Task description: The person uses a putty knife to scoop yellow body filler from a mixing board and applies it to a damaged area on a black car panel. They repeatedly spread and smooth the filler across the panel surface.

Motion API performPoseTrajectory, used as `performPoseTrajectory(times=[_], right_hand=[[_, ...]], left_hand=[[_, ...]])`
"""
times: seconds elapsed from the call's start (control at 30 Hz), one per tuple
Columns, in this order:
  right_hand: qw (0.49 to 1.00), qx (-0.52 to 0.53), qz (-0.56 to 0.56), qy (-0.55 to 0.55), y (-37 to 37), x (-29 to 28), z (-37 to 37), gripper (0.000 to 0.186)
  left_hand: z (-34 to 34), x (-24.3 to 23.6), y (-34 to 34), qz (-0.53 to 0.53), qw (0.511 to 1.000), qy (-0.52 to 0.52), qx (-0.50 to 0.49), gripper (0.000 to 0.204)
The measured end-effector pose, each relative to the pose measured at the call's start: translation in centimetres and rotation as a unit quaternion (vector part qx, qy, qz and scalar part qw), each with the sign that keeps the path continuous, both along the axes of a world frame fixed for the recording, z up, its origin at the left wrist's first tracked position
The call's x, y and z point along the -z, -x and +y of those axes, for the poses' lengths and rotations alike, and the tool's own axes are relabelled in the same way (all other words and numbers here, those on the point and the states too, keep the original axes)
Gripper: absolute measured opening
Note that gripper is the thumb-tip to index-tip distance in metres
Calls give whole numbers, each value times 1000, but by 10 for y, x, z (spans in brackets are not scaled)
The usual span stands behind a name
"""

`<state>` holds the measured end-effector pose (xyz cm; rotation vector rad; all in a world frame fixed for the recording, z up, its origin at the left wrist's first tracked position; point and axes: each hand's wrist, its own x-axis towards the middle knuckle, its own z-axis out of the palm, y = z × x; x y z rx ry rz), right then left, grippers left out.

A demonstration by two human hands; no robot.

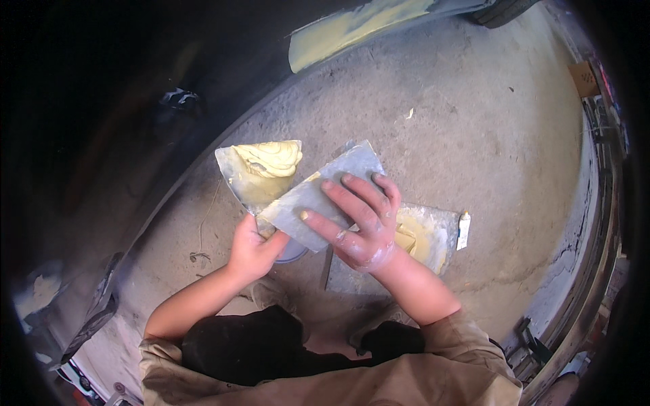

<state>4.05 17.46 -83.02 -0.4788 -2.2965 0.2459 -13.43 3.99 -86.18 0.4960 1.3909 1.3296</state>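
Note:
My left hand (252,254) is closed round the narrow end of a fan-shaped putty knife (245,186). A thick mound of pale yellow filler (272,158) lies on its wide end. In my right hand (365,227) is a flat grey rectangular spreader (305,210); the fingers stretch across its upper face and the thumb is hidden behind. The spreader's left corner overlaps the putty knife near my left hand; whether they touch I cannot tell. Pale smears mark the fingers of my right hand.
Below my right hand a mixing board (345,274) with yellow filler lies on the concrete floor (467,122), a small white tube (464,230) at its right edge. A dark vehicle body rises at left, with a filler-coated panel (338,40) above. A round container (291,252) is partly hidden.

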Motion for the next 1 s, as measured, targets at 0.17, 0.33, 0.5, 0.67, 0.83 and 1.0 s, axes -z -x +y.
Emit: performPoseTrajectory(times=[0.17,0.33,0.5,0.67,0.83,1.0], right_hand=[[998,3,-51,34,13,-9,2,50],[991,-29,-99,83,16,6,6,50],[992,-21,-64,102,8,38,52,51],[997,11,72,-35,33,65,127,53],[983,20,109,-146,72,76,168,52],[979,16,116,-169,88,87,182,52]], left_hand=[[9,0,-1,122,989,-80,21,29],[15,-1,3,177,984,-24,-11,23],[6,3,26,96,989,107,-43,23],[-12,8,26,113,987,111,38,26],[-28,5,35,93,986,112,80,27],[-36,2,37,70,989,115,62,28]])
